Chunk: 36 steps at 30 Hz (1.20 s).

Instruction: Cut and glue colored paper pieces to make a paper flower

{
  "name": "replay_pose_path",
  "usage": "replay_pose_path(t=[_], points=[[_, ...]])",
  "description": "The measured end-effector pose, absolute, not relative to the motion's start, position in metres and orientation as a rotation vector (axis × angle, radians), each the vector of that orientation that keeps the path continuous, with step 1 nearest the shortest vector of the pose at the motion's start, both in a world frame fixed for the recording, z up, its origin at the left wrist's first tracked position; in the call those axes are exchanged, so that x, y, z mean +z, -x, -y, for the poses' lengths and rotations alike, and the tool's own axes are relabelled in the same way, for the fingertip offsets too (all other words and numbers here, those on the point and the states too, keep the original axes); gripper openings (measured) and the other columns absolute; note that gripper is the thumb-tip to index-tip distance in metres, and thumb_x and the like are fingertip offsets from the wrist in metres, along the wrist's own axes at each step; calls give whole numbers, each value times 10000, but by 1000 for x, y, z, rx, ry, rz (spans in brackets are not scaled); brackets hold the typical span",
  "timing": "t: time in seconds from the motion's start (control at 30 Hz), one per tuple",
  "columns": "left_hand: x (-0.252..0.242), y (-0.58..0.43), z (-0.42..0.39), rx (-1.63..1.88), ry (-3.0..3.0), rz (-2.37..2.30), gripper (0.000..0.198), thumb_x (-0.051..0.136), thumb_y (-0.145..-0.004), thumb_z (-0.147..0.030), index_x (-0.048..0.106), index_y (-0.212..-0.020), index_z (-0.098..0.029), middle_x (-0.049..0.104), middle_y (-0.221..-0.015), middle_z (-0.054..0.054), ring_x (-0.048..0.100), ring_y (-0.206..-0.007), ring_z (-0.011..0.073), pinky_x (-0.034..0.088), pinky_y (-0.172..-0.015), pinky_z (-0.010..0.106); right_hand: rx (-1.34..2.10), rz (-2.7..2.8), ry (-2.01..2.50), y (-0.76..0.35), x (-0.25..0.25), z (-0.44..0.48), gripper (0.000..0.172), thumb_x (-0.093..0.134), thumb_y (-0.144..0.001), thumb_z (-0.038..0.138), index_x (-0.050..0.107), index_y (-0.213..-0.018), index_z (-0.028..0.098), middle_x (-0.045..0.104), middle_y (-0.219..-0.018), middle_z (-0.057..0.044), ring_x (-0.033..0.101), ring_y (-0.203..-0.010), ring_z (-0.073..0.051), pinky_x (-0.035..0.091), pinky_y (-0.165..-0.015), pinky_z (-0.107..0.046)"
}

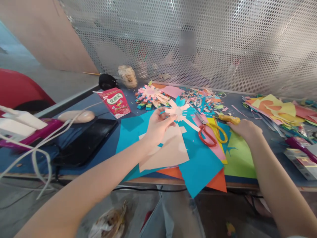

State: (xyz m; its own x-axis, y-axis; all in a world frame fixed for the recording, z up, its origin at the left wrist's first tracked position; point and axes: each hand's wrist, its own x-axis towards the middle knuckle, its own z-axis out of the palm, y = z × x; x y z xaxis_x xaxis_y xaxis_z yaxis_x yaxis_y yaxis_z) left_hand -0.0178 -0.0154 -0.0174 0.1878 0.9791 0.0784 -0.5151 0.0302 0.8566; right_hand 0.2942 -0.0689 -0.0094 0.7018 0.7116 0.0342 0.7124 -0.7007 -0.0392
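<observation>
My left hand [159, 124] pinches a paper flower [178, 111], a pale pink cut-out with radiating strips and blue petals behind it. My right hand [245, 128] is closed at the end of a yellow-handled tool [229, 119]; its fingers are partly hidden, and the tool's exact kind does not show. Between the hands, scissors [206, 129] with one red and one yellow handle lie on the paper. Below my left hand is a pale pink sheet [170, 153] with cut-outs, on top of blue paper [201, 167]. Green paper [241, 157] lies under my right hand.
A layered paper flower [151, 96] and a heap of paper scraps [204, 99] lie at the back. At left are a red drink carton [116, 102], a black tablet-like device [86, 142] and white cables [37, 153]. Coloured paper [274, 107] is piled right. A perforated metal panel [198, 43] stands behind.
</observation>
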Motion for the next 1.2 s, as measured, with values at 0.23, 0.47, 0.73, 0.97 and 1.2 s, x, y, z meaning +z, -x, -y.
replay_pose_path(t=[0.23,0.47,0.73,0.97,1.2], points=[[-18,18,13,1303,-918,-697,364,725,-584,-90,483,-832,-200,561,-575,-92,575,-489,69,419,-452,190,16,1175,2814,-286,-4,65,606,558,-700,532,615,-1074,59,651,-1001,-245,635,-934,-363,490,-689,-414],[-18,17,14,1295,-904,-678,409,741,-553,-90,472,-847,-184,596,-589,-74,591,-546,87,464,-477,194,-307,1101,2468,-273,8,73,531,576,-720,473,517,-1069,77,617,-960,-213,617,-929,-346,484,-725,-422],[-21,14,13,1282,-919,-695,416,750,-567,-110,451,-846,-185,564,-574,-78,569,-530,84,453,-478,208,-758,1499,1711,-216,4,92,315,599,-719,403,368,-854,236,539,-840,-76,575,-888,-276,489,-654,-377],[-23,13,11,1266,-918,-722,389,729,-599,-87,449,-854,-175,584,-571,-66,562,-508,77,432,-479,208,-889,1757,1497,-194,-7,98,274,577,-804,398,351,-829,246,555,-911,-88,593,-818,-221,505,-588,-334],[-22,12,14,1251,-916,-730,361,724,-604,-80,465,-840,-170,575,-561,-65,553,-516,80,424,-491,221,-837,1776,1561,-190,-6,100,211,553,-841,367,395,-794,234,583,-946,-130,598,-790,-225,507,-593,-360]])
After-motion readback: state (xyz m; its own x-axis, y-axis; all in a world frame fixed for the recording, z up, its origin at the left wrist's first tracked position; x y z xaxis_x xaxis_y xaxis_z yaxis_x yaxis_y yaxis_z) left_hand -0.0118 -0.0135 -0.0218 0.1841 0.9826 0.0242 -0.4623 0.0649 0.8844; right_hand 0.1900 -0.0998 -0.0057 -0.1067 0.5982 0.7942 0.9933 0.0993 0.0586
